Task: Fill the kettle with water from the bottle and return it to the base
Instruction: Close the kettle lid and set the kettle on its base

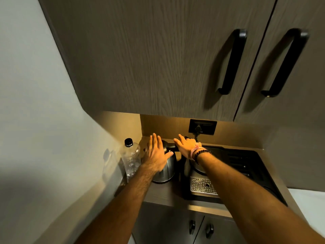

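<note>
Left hand: palm down, fingers straight and spread, thumb splayed toward the right, laid flat over the top of the kettle; nothing gripped, the hand released and open, whether the palm presses the lid or hovers just above it cannot be told. Left forearm: bare, extended from the lower middle of the view up to the kettle. Right hand: palm down, fingers extended toward the back wall, lying over the kettle's dark handle at its right side; whether the fingers curl around the handle or merely rest on it cannot be told, as the underside is hidden. Right wrist: a pink band and a dark beaded bracelet. Right forearm: bare, reaching in from the lower right corner. Kettle: brushed steel body, upright on the brown counter in the back corner; its base not discernible beneath it. Bottle: clear plastic, black cap on, upright, just left of the kettle, against the pale side wall. Coffee machine: black, just right of the kettle, with a perforated metal drip tray at its front. Wall socket: dark plate behind and right of the kettle, a plug inserted. Upper cabinet: dark wood grain, above the kettle, two black bar handles. Lower cabinet doors: below the kettle's counter, with small dark knobs.
</note>
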Available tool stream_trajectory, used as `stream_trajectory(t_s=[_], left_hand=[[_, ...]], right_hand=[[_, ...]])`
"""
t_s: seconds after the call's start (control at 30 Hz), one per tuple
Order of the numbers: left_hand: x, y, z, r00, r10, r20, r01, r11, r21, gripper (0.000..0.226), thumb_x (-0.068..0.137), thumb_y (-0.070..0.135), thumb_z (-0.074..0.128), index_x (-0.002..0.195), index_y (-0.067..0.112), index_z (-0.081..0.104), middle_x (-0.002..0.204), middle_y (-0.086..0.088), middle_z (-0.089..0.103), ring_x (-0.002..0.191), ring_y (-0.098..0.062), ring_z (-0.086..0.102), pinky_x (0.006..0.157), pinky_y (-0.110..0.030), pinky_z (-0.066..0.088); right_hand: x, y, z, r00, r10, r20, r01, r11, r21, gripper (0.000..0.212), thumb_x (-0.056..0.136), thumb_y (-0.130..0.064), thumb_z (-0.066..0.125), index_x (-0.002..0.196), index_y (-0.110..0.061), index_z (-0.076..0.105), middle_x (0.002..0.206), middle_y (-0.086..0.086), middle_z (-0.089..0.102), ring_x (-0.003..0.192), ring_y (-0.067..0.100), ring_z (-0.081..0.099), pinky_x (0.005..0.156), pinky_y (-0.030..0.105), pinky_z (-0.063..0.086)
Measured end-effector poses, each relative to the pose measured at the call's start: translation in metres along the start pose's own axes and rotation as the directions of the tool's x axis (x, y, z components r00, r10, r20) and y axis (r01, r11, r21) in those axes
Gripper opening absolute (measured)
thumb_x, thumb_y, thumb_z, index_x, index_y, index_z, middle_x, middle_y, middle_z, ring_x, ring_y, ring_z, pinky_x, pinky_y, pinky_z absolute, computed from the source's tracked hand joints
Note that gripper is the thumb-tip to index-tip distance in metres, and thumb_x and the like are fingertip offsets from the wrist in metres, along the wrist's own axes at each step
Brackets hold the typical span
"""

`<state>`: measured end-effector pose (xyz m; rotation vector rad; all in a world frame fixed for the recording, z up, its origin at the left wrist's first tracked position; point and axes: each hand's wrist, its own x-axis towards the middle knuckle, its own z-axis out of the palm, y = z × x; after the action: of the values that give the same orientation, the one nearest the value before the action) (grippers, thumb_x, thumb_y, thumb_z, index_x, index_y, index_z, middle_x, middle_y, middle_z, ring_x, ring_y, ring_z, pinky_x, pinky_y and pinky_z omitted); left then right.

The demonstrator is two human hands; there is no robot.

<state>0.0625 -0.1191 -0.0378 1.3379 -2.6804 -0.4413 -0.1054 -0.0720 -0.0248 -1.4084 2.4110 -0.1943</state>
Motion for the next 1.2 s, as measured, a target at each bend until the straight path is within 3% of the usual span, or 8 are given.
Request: stream_trajectory(t_s=[0.1, 0.3, 0.47, 0.67, 0.77, 0.9, 1.0, 1.2], left_hand=[[0.010, -0.011, 0.013, 0.998, -0.056, 0.033, 0.052, 0.992, 0.116, 0.112, 0.083, 0.083, 0.022, 0.152, 0.002, -0.016, 0.162, -0.017, -0.022, 0.150, -0.031, -0.020, 0.122, -0.049, -0.003], [0.014, -0.010, 0.017, 0.996, -0.047, 0.075, 0.041, 0.996, 0.079, 0.142, 0.049, 0.099, -0.005, 0.150, 0.001, -0.017, 0.160, -0.017, -0.026, 0.150, -0.030, -0.021, 0.123, -0.048, -0.005], [0.015, -0.013, 0.025, 0.996, -0.065, 0.061, 0.069, 0.995, -0.072, 0.132, 0.062, 0.097, 0.010, 0.152, 0.004, -0.016, 0.157, -0.014, -0.034, 0.149, -0.029, -0.024, 0.120, -0.049, -0.004], [0.011, -0.004, 0.036, 0.953, -0.285, -0.102, 0.253, 0.936, -0.246, 0.128, 0.064, 0.098, 0.013, 0.155, 0.012, -0.011, 0.161, -0.020, -0.024, 0.151, -0.036, -0.013, 0.120, -0.055, 0.003], [0.012, 0.001, 0.039, 0.900, -0.425, -0.096, 0.361, 0.851, -0.382, 0.118, 0.077, 0.086, 0.036, 0.156, 0.011, -0.009, 0.162, -0.026, -0.016, 0.151, -0.040, -0.006, 0.120, -0.052, 0.003], [0.016, 0.002, 0.044, 0.837, -0.537, -0.106, 0.404, 0.736, -0.544, 0.118, 0.076, 0.084, 0.044, 0.156, 0.013, -0.007, 0.161, -0.026, 0.013, 0.145, -0.043, 0.024, 0.111, -0.055, 0.033], [0.020, 0.002, 0.048, 0.791, -0.611, -0.048, 0.426, 0.604, -0.673, 0.114, 0.076, 0.082, 0.046, 0.156, 0.017, -0.003, 0.159, -0.021, 0.026, 0.141, -0.042, 0.033, 0.105, -0.058, 0.041], [0.020, 0.002, 0.038, 0.768, -0.628, -0.122, 0.370, 0.592, -0.716, 0.102, 0.084, 0.074, 0.045, 0.157, 0.014, 0.007, 0.161, -0.016, 0.027, 0.142, -0.040, 0.033, 0.109, -0.057, 0.038]], right_hand=[[-0.005, 0.015, -0.007, 1.000, -0.010, 0.011, 0.009, 1.000, 0.009, 0.071, 0.095, -0.065, 0.015, 0.155, -0.027, 0.015, 0.154, 0.013, 0.040, 0.141, 0.037, 0.034, 0.114, 0.061, 0.023], [-0.009, 0.028, -0.009, 0.999, -0.036, 0.028, 0.034, 0.995, 0.090, 0.066, 0.098, -0.060, 0.023, 0.154, -0.025, 0.022, 0.158, 0.010, 0.034, 0.142, 0.035, 0.034, 0.113, 0.056, 0.024], [-0.008, 0.013, 0.008, 0.996, -0.083, 0.026, 0.074, 0.964, 0.256, 0.060, 0.095, -0.053, 0.047, 0.147, -0.024, 0.039, 0.151, 0.005, 0.045, 0.138, 0.029, 0.041, 0.114, 0.058, 0.019], [0.003, 0.010, 0.021, 0.991, -0.120, -0.058, 0.133, 0.903, 0.408, 0.061, 0.086, -0.039, 0.071, 0.140, -0.021, 0.048, 0.139, 0.006, 0.055, 0.129, 0.025, 0.050, 0.111, 0.047, 0.037], [0.010, 0.013, 0.025, 0.991, -0.105, -0.077, 0.129, 0.883, 0.452, 0.056, 0.083, -0.035, 0.076, 0.134, -0.025, 0.054, 0.136, 0.001, 0.057, 0.129, 0.024, 0.050, 0.111, 0.054, 0.034], [0.019, 0.017, 0.028, 0.991, -0.085, -0.099, 0.124, 0.857, 0.501, 0.047, 0.081, -0.031, 0.078, 0.124, -0.024, 0.062, 0.124, 0.000, 0.063, 0.122, 0.025, 0.054, 0.108, 0.061, 0.032], [0.022, 0.019, 0.031, 0.993, -0.065, -0.103, 0.110, 0.832, 0.543, 0.040, 0.080, -0.030, 0.078, 0.118, -0.025, 0.064, 0.119, -0.001, 0.064, 0.122, 0.027, 0.054, 0.108, 0.066, 0.028], [0.020, 0.020, 0.023, 0.989, -0.069, -0.128, 0.131, 0.802, 0.582, 0.032, 0.080, -0.028, 0.078, 0.110, -0.026, 0.067, 0.115, -0.001, 0.065, 0.117, 0.027, 0.057, 0.107, 0.067, 0.030]])
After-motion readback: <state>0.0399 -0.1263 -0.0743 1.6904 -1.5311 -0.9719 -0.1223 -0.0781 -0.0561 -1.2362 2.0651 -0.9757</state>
